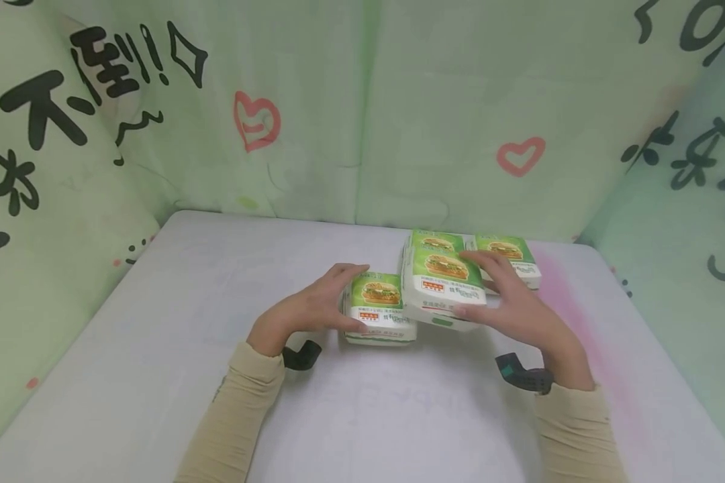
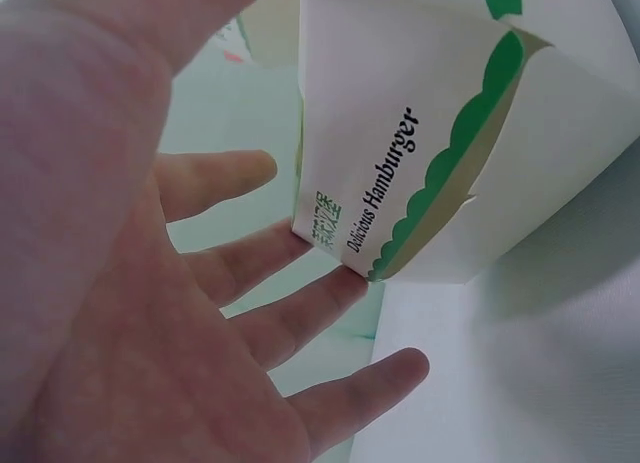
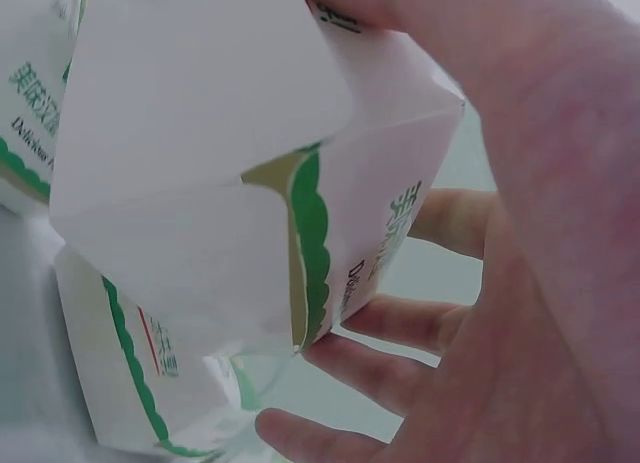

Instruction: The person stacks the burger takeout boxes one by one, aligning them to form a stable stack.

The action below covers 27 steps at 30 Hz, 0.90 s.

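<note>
My left hand (image 1: 311,302) holds a green-and-white hamburger box (image 1: 382,305) by its left side, thumb at the front and fingers towards the back. In the left wrist view, the fingertips touch the edge of this hamburger box (image 2: 370,113). My right hand (image 1: 516,302) grips another hamburger box (image 1: 444,278) from its right side. That box looks raised and slightly tilted, and its white underside (image 3: 200,93) shows in the right wrist view. Whether the left box touches the table cannot be told.
Behind the right-hand box stands a further hamburger box (image 1: 438,239), partly hidden. One more hamburger box (image 1: 507,249) sits at the back right, near the table's rear edge. The white table (image 1: 362,416) meets a green printed curtain (image 1: 362,121) at the back.
</note>
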Each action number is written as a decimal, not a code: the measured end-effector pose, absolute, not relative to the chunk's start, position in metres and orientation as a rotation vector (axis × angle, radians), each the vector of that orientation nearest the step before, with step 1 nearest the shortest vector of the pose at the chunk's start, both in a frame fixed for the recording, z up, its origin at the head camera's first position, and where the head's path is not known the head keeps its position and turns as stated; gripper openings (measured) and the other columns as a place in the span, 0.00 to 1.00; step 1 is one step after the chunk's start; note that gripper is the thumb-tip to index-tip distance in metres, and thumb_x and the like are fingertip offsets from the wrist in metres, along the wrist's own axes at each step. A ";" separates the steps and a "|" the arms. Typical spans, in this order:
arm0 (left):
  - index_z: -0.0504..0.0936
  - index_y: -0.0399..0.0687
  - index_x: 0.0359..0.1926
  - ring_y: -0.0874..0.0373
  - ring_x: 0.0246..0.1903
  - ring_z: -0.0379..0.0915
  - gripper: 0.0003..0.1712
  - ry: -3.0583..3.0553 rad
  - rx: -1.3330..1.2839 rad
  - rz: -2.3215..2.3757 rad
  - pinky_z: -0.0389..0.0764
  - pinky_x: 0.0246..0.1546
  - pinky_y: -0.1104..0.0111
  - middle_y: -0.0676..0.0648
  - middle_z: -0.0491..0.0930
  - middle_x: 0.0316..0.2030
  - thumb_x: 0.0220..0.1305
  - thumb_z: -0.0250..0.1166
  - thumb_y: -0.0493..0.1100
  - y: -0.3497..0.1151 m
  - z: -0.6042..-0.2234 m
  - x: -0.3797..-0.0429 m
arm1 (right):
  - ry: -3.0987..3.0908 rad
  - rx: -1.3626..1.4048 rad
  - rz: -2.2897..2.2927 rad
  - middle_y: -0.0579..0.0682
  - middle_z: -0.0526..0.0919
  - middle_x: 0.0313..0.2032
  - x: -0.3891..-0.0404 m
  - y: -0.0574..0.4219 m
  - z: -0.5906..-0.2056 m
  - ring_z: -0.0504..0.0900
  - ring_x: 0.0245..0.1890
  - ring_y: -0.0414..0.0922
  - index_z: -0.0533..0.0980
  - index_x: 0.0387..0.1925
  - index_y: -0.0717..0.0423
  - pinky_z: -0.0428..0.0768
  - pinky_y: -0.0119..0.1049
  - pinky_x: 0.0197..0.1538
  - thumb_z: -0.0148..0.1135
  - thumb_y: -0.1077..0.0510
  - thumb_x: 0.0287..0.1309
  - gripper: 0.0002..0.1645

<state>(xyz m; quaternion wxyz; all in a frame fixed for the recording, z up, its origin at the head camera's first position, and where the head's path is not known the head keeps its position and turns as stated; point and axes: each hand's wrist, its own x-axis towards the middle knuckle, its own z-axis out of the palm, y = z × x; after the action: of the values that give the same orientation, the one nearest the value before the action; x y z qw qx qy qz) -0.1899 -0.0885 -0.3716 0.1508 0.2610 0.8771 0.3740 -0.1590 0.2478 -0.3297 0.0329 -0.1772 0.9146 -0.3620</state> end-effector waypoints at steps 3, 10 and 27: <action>0.52 0.51 0.78 0.52 0.71 0.55 0.61 2.532 0.745 1.074 0.61 0.73 0.54 0.45 0.54 0.73 0.49 0.78 0.56 -0.089 -0.372 -0.191 | 2.812 -0.557 -1.142 0.53 0.51 0.73 -0.160 0.243 -0.328 0.67 0.66 0.63 0.56 0.74 0.34 0.68 0.64 0.65 0.73 0.45 0.54 0.51; 0.50 0.48 0.78 0.51 0.74 0.51 0.63 2.504 0.762 1.093 0.59 0.74 0.54 0.45 0.52 0.75 0.50 0.78 0.55 -0.089 -0.375 -0.193 | 2.799 -0.585 -1.209 0.49 0.53 0.73 -0.162 0.227 -0.327 0.66 0.66 0.58 0.59 0.73 0.33 0.68 0.61 0.67 0.76 0.47 0.50 0.52; 0.43 0.52 0.79 0.53 0.74 0.51 0.68 2.441 0.705 1.136 0.58 0.74 0.52 0.46 0.52 0.75 0.48 0.79 0.54 -0.087 -0.374 -0.190 | 2.829 -0.686 -1.168 0.48 0.56 0.72 -0.167 0.205 -0.338 0.62 0.69 0.51 0.60 0.72 0.37 0.66 0.58 0.69 0.77 0.45 0.48 0.52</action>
<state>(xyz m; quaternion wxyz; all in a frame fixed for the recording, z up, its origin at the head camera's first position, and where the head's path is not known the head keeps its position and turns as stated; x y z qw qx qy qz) -0.1904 -0.0872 -0.3744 0.1784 0.2493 0.8630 0.4015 -0.1674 0.2052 -0.3376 0.0027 -0.2188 0.9019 -0.3724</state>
